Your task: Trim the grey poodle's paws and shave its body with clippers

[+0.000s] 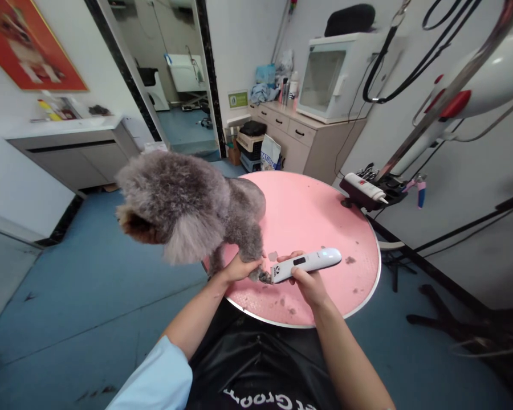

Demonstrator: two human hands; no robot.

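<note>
A grey curly-haired dog stands on the left part of a round pink grooming table, its head turned to the left. My left hand is closed around one of its front legs, just above the paw. In my right hand is a white hair clipper with a small dark display. The clipper's blade end points left and is at the paw; whether it touches the hair I cannot tell. Tufts of cut grey hair lie on the tabletop around my hands.
A tool holder with a white bottle, scissors and nail clippers is fixed at the table's right edge. Above it slants a metal grooming arm with a hanging black loop. A white dryer cabinet stands on a chest of drawers behind.
</note>
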